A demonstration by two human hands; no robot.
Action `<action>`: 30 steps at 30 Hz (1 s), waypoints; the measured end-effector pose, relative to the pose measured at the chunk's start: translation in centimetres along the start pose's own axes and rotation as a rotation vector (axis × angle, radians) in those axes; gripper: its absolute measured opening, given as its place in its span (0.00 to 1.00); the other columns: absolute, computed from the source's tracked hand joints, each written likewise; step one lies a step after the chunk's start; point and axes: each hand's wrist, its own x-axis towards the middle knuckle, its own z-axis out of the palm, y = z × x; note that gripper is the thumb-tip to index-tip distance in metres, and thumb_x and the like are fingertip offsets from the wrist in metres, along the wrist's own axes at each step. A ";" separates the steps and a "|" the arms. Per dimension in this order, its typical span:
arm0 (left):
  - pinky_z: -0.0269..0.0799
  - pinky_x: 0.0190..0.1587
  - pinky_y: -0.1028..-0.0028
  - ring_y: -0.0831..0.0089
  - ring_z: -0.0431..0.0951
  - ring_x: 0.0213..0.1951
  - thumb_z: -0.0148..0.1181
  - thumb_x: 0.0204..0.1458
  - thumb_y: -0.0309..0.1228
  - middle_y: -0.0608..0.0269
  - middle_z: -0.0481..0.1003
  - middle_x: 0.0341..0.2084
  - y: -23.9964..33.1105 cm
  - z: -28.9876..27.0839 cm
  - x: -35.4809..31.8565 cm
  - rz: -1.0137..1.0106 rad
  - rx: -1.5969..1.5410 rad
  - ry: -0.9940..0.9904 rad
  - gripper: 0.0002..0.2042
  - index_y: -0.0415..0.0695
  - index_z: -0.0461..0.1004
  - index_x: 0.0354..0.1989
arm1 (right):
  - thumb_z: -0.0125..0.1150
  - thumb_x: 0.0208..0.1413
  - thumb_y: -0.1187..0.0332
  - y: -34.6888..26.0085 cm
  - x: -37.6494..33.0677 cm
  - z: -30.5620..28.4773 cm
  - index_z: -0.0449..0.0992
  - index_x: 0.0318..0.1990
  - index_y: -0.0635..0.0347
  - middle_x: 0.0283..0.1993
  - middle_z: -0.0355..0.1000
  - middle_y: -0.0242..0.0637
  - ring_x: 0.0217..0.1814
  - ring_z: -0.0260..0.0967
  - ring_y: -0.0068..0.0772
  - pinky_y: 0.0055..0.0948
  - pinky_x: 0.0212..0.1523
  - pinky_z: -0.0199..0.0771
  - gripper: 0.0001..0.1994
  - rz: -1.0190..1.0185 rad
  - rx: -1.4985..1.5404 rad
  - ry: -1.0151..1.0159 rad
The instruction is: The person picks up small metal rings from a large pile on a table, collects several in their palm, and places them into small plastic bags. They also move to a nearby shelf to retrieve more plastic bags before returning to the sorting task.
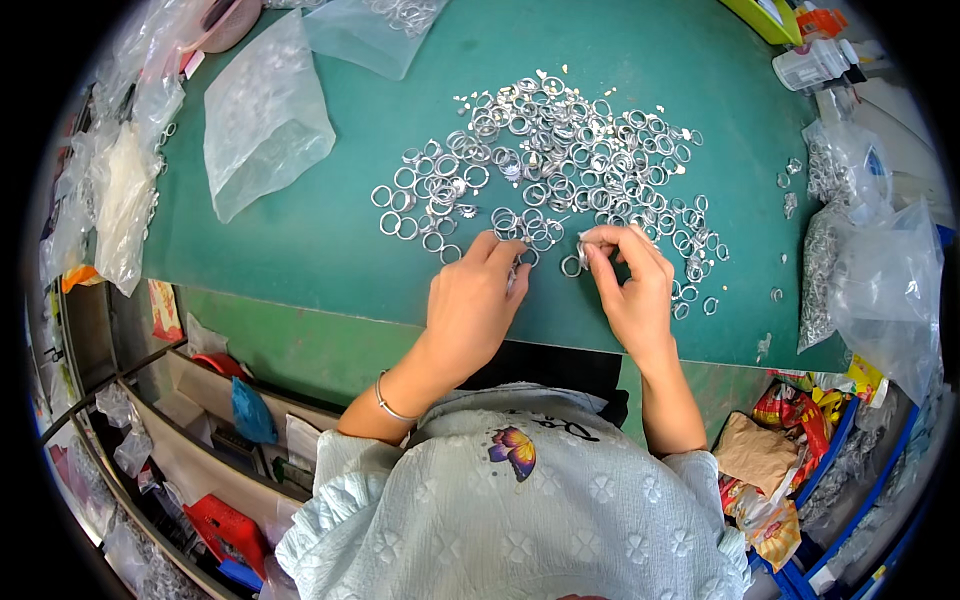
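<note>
Both hands (478, 297) (628, 283) pinch rings (560, 150) — plastic bags (262, 115) flank them.

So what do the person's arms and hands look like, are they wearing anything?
Both hands, the left hand and the right hand, are bare, with no gloves. A thin silver bangle circles the left wrist. Short, puffy pale-blue textured sleeves with a flower pattern end near the elbows.

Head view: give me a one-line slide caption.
Left hand rests on silver rings spread over a green mat while right hand pinches one ring.
</note>
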 end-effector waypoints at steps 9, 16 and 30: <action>0.66 0.23 0.70 0.64 0.72 0.20 0.60 0.46 0.25 0.61 0.70 0.26 -0.8 -0.2 1.0 0.265 0.098 -0.085 0.07 0.41 0.73 0.35 | 0.59 0.43 0.84 0.1 -0.3 -0.8 0.75 0.35 0.65 0.28 0.71 0.39 0.27 0.66 0.31 0.26 0.31 0.66 0.09 -0.008 0.003 -0.003; 0.58 0.17 0.83 0.81 0.67 0.20 0.50 0.54 0.26 0.64 0.71 0.23 0.6 -0.9 -0.1 -0.453 -1.284 -0.478 0.04 0.39 0.70 0.35 | 0.57 0.43 0.85 -1.4 -1.0 -0.8 0.76 0.35 0.64 0.28 0.71 0.37 0.29 0.67 0.28 0.25 0.31 0.66 0.10 0.004 0.250 -0.026; 0.64 0.20 0.81 0.77 0.73 0.23 0.45 0.59 0.40 0.64 0.74 0.25 2.5 1.7 -1.2 -0.920 -1.818 -0.188 0.13 0.44 0.70 0.31 | 0.59 0.44 0.84 -3.1 -1.9 0.1 0.73 0.35 0.66 0.31 0.70 0.39 0.28 0.67 0.34 0.28 0.29 0.68 0.10 -0.098 0.256 -0.100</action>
